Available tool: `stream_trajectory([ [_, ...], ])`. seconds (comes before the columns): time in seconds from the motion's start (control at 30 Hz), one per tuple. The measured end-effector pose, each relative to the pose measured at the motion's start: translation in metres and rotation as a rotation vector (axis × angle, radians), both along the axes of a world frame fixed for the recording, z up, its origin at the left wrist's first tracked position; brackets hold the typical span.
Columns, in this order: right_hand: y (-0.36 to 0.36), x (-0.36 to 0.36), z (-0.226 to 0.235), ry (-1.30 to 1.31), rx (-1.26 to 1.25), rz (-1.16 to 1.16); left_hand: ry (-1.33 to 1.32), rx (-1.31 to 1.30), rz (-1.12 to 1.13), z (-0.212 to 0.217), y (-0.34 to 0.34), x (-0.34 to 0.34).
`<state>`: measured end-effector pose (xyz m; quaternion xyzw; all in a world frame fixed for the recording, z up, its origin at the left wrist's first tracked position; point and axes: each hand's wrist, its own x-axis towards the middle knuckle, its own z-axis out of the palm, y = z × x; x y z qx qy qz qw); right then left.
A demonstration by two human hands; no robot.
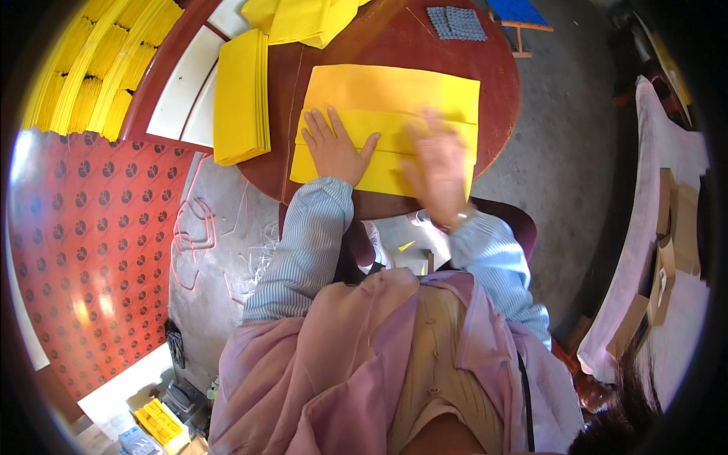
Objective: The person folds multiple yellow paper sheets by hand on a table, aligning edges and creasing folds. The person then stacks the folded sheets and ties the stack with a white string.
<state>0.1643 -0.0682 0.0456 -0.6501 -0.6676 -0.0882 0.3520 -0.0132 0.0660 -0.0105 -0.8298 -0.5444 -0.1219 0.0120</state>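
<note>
Left hand (334, 149) pressed flat, fingers spread; right hand (438, 168) open, palm down, blurred; both forearms extended forward.

A single head-worn fisheye view looks steeply down from above the person's chest onto the round bench (394, 45), close enough that both forearms fill its middle; floor and surroundings curve around the rim
</note>
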Motion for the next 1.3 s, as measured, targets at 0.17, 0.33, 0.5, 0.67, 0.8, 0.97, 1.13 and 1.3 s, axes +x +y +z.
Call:
stream_trajectory([
  [0.17, 0.026, -0.054, -0.036, -0.062, -0.429, 0.075, 0.089, -0.007, 0.021, 0.002, 0.01, 0.002],
  [0.33, -0.025, -0.002, -0.041, -0.132, -0.439, -0.089, 0.012, -0.027, 0.0, 0.001, 0.015, -0.02],
  [0.5, -0.053, 0.026, -0.035, -0.202, -0.518, -0.215, 0.019, -0.042, 0.026, -0.003, 0.023, -0.038],
  [0.67, -0.052, 0.028, -0.035, -0.237, -0.546, -0.228, -0.143, -0.045, 0.002, 0.014, 0.019, -0.041],
  [0.8, -0.052, 0.03, -0.034, -0.234, -0.542, -0.231, -0.684, -0.107, 0.108, 0.024, -0.026, -0.048],
  [0.97, -0.051, 0.032, -0.028, -0.183, -0.566, -0.238, -1.591, -0.778, 0.336, 0.003, -0.027, -0.02],
  [1.13, -0.05, 0.04, -0.017, -0.228, -0.542, -0.207, -1.485, -1.002, 0.131, -0.019, -0.021, 0.017],
  [1.3, -0.038, 0.057, 0.002, -0.117, -0.561, -0.153, -1.699, -1.002, 0.359, 0.025, -0.037, 0.065],
])
